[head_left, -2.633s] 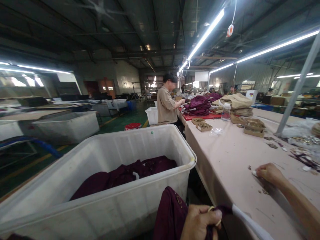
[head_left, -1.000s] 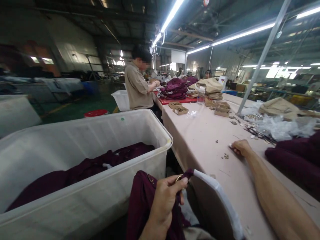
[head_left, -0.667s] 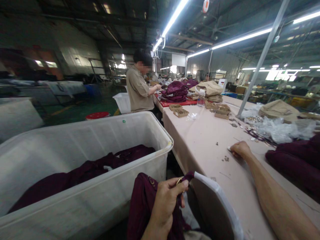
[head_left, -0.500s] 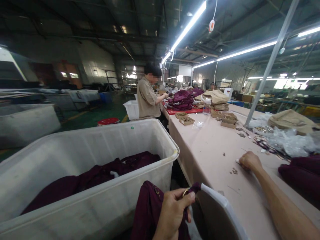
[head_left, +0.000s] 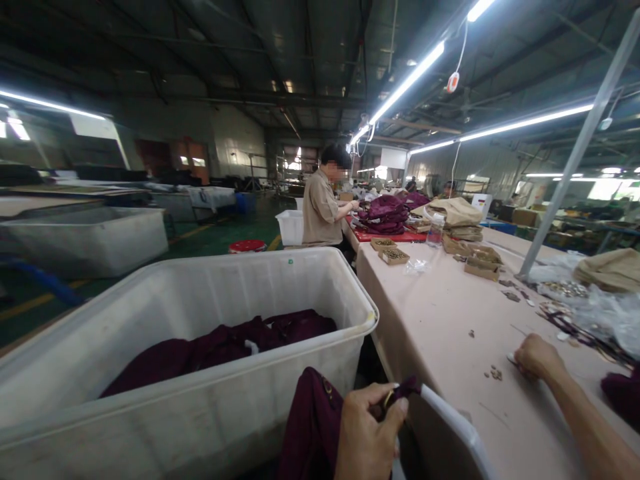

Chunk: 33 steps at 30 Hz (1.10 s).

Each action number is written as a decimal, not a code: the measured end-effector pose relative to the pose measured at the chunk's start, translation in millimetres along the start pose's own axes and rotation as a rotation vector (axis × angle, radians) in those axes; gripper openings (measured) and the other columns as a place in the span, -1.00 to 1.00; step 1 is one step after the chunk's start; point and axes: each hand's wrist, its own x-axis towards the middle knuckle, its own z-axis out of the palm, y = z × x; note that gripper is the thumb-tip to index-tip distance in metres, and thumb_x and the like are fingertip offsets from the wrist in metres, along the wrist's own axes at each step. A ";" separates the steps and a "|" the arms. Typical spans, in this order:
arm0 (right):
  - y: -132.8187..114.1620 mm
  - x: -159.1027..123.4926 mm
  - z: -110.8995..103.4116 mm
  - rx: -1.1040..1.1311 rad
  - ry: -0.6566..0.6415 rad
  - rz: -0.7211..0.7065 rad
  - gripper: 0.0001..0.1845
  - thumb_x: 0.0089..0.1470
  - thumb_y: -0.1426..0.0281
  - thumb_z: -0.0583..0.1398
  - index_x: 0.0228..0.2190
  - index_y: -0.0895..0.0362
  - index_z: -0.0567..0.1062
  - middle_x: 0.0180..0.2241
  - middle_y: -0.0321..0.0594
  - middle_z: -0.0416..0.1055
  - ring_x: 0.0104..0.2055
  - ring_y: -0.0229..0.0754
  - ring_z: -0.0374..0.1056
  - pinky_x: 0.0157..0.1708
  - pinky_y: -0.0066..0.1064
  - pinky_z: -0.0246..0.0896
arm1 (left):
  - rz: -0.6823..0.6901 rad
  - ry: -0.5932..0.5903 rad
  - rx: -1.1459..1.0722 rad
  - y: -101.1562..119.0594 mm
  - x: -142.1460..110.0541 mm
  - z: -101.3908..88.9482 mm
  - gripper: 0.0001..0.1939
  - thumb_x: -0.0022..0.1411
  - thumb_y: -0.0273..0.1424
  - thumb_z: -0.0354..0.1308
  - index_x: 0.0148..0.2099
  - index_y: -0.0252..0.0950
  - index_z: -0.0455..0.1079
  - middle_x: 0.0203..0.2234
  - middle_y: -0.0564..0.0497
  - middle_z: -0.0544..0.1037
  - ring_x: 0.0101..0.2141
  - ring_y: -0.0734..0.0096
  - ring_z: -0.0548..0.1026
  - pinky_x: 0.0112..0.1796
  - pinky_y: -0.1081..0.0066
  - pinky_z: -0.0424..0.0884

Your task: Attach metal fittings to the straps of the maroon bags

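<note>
My left hand (head_left: 373, 430) is closed at the lower middle, pinching a gold-coloured ring (head_left: 388, 398) on a dark purple strap end. Purple cloth (head_left: 310, 427) with a metal eyelet hangs beside and below this hand. From the strap end a white strip (head_left: 453, 417) runs down to the right along the table edge. Over on the table my right hand (head_left: 539, 359) is closed, with a small whitish tip showing at its fingers; I cannot make out what it is. Small metal pieces (head_left: 495, 373) lie on the tabletop just left of it.
A big white bin (head_left: 220, 393) with purple cloth inside stands left of the pink-covered table (head_left: 430, 300). Boxes of metal fittings (head_left: 393, 256), a metal post (head_left: 575, 147) and plastic bags (head_left: 610, 317) are farther along. A co-worker (head_left: 323, 207) stands beyond the bin.
The whole view has swung left, so bin, table and both hands appear farther right. The left hand keeps its pinch on the ring, and the right hand stays closed on the table.
</note>
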 end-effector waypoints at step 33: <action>-205.2 -220.4 52.3 0.794 -0.200 -0.758 -0.86 0.32 0.23 0.02 -0.29 -0.01 0.27 -0.47 -0.31 0.31 -0.44 -0.11 0.28 -0.47 -0.32 0.19 | 0.246 0.079 0.479 10.4 -7.9 -42.1 -0.79 0.23 -0.43 0.23 -0.19 -0.15 0.69 -0.27 -0.05 0.71 -0.20 0.08 0.62 -0.15 0.29 0.42</action>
